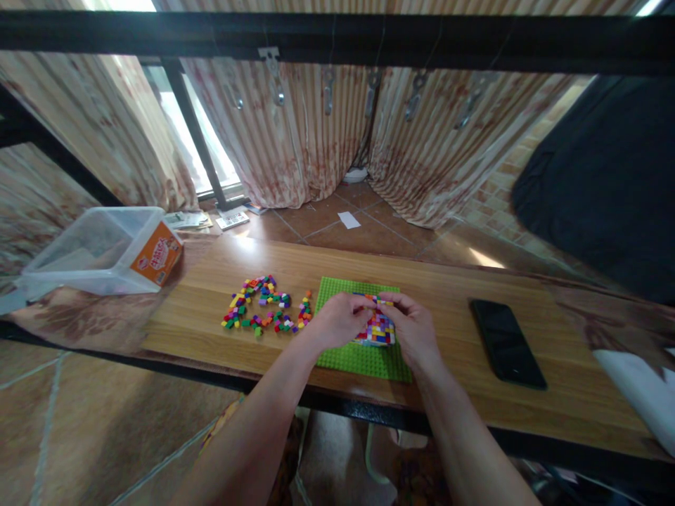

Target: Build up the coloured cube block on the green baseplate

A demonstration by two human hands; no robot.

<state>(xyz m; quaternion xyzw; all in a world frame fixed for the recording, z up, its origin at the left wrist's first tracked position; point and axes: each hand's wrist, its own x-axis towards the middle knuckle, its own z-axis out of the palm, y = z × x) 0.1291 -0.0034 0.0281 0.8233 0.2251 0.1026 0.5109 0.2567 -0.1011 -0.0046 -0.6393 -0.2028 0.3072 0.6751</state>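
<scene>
Reading the scene as a clock centred on the green studded baseplate (369,367), with twelve pointing away from the person, a clear plastic bin (100,263) with an orange label (157,256) stands at about half past nine, on a brown patterned surface beside the wooden tabletop (448,284). At ten o'clock, beyond the tabletop, lies a white printed card (232,221). Loose toy building bricks (283,301) in red, yellow, green, purple, orange and other colours spread over the wood at nine o'clock, the nearest ones close to the baseplate's edge. The left hand (342,321) is at the nine o'clock side of the brick build (380,330), fingers bent and drawn close together, their tips near its far part; whether they pinch a separate brick cannot be told. A white sheet of paper (349,220) lies on the tiled floor at twelve. The build itself, a packed multicoloured block, sits over the middle of the baseplate, partly hidden by both hands. The right hand (415,325) is at its three o'clock side, thumb and fingers curled in, tips meeting the left hand's near the build's far part; their exact hold is hidden. A black smartphone (509,344) lies at three o'clock on the tabletop.
</scene>
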